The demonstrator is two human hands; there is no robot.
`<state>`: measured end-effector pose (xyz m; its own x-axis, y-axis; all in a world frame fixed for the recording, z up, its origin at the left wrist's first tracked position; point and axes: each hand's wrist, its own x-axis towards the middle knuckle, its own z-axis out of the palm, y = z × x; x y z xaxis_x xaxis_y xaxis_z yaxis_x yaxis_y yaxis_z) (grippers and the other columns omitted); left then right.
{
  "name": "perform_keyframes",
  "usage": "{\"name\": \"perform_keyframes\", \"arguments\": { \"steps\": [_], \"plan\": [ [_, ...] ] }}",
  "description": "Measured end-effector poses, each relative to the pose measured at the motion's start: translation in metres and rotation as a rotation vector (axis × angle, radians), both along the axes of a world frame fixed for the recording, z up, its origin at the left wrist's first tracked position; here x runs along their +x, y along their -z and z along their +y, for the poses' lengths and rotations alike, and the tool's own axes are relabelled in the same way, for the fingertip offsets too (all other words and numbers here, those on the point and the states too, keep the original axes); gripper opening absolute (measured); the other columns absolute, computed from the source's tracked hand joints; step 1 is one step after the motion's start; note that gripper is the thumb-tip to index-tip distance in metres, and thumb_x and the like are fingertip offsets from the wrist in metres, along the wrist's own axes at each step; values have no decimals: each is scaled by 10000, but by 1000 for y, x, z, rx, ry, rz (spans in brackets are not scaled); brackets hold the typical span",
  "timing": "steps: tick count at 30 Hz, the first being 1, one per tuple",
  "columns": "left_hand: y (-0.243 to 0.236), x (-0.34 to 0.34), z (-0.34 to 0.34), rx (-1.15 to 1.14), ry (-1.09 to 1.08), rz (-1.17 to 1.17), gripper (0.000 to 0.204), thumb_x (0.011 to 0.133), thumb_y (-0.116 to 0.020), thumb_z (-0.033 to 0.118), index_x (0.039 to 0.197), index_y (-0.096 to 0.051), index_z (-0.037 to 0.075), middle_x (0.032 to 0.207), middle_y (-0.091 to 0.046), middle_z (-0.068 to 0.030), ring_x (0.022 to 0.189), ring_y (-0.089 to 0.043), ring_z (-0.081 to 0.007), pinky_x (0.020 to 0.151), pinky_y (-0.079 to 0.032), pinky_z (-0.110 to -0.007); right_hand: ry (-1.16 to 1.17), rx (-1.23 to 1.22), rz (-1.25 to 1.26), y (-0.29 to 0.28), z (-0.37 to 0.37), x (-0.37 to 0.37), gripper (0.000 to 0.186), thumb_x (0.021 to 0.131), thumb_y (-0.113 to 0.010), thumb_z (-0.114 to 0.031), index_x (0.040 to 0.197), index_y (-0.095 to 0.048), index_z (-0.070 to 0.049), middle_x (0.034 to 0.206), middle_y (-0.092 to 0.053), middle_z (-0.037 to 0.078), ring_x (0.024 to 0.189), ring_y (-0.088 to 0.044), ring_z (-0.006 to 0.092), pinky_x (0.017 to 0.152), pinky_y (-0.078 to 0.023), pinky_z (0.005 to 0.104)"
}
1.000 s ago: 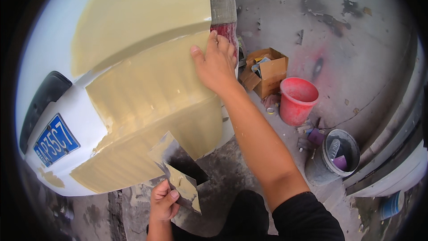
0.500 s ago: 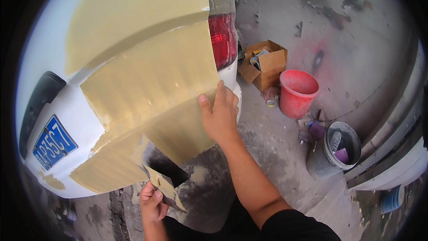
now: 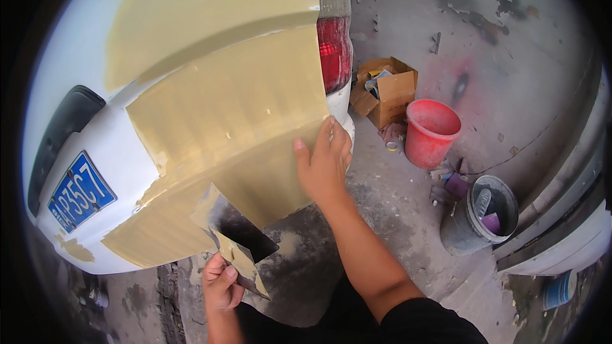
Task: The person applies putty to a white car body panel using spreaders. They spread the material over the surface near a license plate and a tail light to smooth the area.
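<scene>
- My right hand [image 3: 325, 162] lies flat and open on the filler [image 3: 223, 121], fingers spread, palm against the lower right part of the coated panel. Judgement: flat contact suits feeling the surface for highs and lows.
- My left hand [image 3: 220, 280] is low, below and left of the right one, closed on the scraper [image 3: 239, 258]. Its blade tilts up toward the panel's lower edge; I cannot tell whether it touches.
- Blade: thin, flat, roughly rectangular, smeared with the same tan paste. Judgement: it is held near the work so it is ready while the right hand checks.
- Filler: matte, tan-yellow, in broad overlapping bands with faint ridges. It covers the car [image 3: 121, 146] rear corner above and left of my right hand; glossy white paint shows around it.
- Tail lamp [image 3: 333, 51]: glossy red, just above my right fingertips, at the filler's right edge.
- Plate [image 3: 80, 192]: blue, flat, well left of both hands.
- Right of my right hand, on rough stained concrete: an open cardboard box [image 3: 386, 92], a red plastic bucket [image 3: 432, 130], and nearer me a grey pail [image 3: 478, 216] holding tools.
</scene>
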<state>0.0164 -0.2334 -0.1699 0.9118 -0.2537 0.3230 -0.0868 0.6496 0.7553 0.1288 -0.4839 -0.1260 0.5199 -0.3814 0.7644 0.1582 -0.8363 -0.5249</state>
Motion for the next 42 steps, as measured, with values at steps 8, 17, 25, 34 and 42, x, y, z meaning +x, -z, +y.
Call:
{"name": "perform_keyframes", "arguments": {
  "steps": [8,17,25,34,42],
  "plan": [
    [9,6,9,19,89,-37,445,841,-626,55,1249,-488,-56,1148,-620,-144,1035,-618,-230,933,-478,-354,45,-97,15,-11,-9,-8,658,880,-564,-333,1360,-349,63,1379,-305,253,1265,-291,415,990,-268,547],
    [3,3,11,22,112,-7,391,843,-623,56,1204,-521,-55,1119,-624,-133,1007,-618,-215,906,-481,-338,84,-176,26,-6,-7,-15,623,859,-589,-319,1351,-402,15,1416,-255,273,1278,-274,436,1008,-258,552],
    [-2,3,16,-28,253,98,390,864,-570,34,1231,-497,-75,1118,-611,-144,1017,-609,-227,907,-480,-358,-406,-38,-67,11,26,-61,404,858,-642,-254,1154,-571,13,1273,-472,236,1159,-461,353,935,-393,436],
    [-7,1,-5,-20,323,138,383,889,-551,34,1261,-488,-35,1184,-592,-130,1100,-575,-233,944,-465,-369,-1306,699,258,29,34,-84,265,903,-567,-23,1160,-534,31,1089,-629,97,976,-587,125,851,-456,263],
    [-34,9,-15,-230,-135,-20,413,929,-494,29,1334,-414,43,1272,-532,-102,1153,-533,-211,963,-451,-381,-1293,927,63,49,6,-116,427,872,-552,52,1278,-423,61,1230,-557,134,1128,-532,192,973,-393,310]
  ]
}}
